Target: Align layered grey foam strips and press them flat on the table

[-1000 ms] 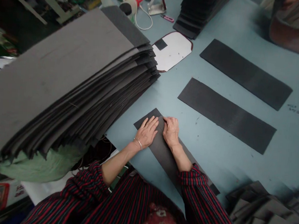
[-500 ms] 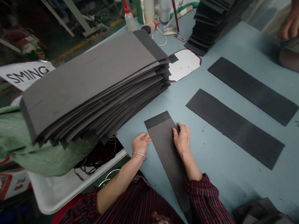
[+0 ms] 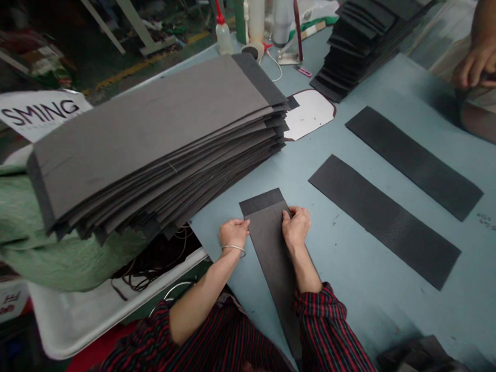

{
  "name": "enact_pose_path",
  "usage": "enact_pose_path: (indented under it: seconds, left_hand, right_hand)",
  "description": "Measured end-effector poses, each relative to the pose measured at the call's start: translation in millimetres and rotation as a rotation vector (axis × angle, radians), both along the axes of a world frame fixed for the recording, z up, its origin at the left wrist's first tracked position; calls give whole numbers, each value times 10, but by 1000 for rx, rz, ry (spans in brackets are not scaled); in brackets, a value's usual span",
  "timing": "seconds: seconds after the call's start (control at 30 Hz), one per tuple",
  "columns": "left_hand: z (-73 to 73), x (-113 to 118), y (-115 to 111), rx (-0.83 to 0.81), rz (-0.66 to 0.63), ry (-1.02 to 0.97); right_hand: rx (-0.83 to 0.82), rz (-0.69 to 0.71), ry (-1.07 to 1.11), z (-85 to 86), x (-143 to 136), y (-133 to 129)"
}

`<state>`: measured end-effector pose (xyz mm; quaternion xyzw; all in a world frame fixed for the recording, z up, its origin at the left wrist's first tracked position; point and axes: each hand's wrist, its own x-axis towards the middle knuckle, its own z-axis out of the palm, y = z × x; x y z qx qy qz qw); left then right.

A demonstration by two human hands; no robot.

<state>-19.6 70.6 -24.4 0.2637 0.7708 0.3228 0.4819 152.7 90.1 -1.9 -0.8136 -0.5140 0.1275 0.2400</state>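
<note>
A long dark grey sheet strip [image 3: 268, 247] lies in front of me on the blue-green table, with a darker band across its far end. My left hand [image 3: 233, 234] pinches its left edge just below that band. On the opposite edge, my right hand [image 3: 296, 226] is closed with thumb and fingers at the border. The near end of the strip runs under my right sleeve and is partly hidden. To the right, two black strips [image 3: 384, 219] [image 3: 414, 162] lie flat and slanted, apart from my hands.
A tall stack of grey sheets [image 3: 158, 129] overhangs the table's left edge. Behind it stand a red-tipped bottle [image 3: 223, 34] and a white panel [image 3: 310, 114]. Another stack [image 3: 360, 41] is at the back; a co-worker's hands [image 3: 483, 63] are at upper right. Grey pieces [image 3: 430, 369] lie at lower right.
My left fingers have closed onto the strip's left edge. My right hand has curled its fingers in at the right edge. The view has shifted slightly.
</note>
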Motion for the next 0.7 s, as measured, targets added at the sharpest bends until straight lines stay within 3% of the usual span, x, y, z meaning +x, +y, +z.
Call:
enact_pose_path:
  seconds: [0.17,0.37,0.43,0.53,0.63,0.7]
  left_hand:
    - [78,-75,37,1,-4,-46]
    - [161,2,-407,-48,-81,-76]
    - [144,57,-452,-47,-93,-48]
    - [100,94,-317,-42,-97,-32]
    - [99,59,-173,-29,-94,-45]
    - [138,16,-225,-29,-99,-68]
  right_hand:
    - [6,104,101,76,180,-200]
    - [-75,50,8,99,292,-746]
    - [-58,14,-28,84,226,-770]
    - [-41,-18,-22,71,154,-643]
    - [-25,-11,32,90,212,-552]
    - [-19,7,78,113,311,-633]
